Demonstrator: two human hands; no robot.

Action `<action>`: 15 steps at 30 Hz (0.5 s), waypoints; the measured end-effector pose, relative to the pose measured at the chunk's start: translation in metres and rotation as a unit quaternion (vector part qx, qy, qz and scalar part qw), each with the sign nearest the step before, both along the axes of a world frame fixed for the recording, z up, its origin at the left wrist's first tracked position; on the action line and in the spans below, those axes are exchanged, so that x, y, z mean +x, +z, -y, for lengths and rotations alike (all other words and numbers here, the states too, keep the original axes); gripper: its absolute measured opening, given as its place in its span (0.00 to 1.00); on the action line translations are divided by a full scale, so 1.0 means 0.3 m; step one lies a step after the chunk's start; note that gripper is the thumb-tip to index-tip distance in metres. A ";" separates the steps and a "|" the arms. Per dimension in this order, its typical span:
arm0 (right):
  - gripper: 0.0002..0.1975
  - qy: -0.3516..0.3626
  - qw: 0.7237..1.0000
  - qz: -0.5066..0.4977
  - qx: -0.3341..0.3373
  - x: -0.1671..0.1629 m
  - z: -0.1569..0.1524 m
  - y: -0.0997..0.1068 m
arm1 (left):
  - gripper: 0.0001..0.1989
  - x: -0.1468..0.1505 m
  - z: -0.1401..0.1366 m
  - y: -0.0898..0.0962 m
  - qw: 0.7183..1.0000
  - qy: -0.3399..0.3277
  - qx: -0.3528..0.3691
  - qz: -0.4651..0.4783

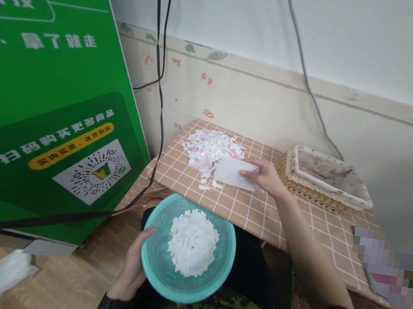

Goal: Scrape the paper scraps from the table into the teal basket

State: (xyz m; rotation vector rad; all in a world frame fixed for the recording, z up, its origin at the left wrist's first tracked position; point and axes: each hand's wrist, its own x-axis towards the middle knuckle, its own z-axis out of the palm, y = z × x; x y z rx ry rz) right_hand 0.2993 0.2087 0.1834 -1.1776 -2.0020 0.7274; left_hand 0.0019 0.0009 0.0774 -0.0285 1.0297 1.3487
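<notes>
Seems to be at the gathering step, with a white card pinched between thumb and fingers of the right hand, just beside the right flank of a heap of paper scraps on the cloth-covered bench. Grips the left rim of a turquoise colander with the left hand, thumb over the edge, fingers mostly hidden beneath. Holds it over the lap, close under the front edge of the bench, with a mound of similar scraps inside; cannot tell whether touching the cloth. Judging by the loose scraps between heap and edge, calls next for a low, slow draw of the card toward that edge, colander level underneath, with light pressure so as not to ruck the cloth or scatter pieces past the rim.
</notes>
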 end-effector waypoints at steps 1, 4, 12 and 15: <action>0.19 -0.044 0.999 -0.012 0.011 0.015 0.014 -0.020 | 0.07 -0.002 0.000 -0.004 1.000 0.000 0.002 0.002; 0.21 -0.144 0.989 -0.040 0.006 0.030 0.056 -0.097 | 0.07 -0.011 -0.002 -0.016 1.000 0.000 0.002 0.004; 0.20 -0.082 0.994 -0.070 -0.025 -0.063 0.099 -0.141 | 0.08 -0.030 -0.019 -0.014 1.000 -0.005 0.018 -0.006; 0.21 -0.110 0.992 -0.056 -0.024 -0.075 0.093 -0.128 | 0.07 -0.034 -0.019 -0.012 1.000 -0.006 0.027 -0.004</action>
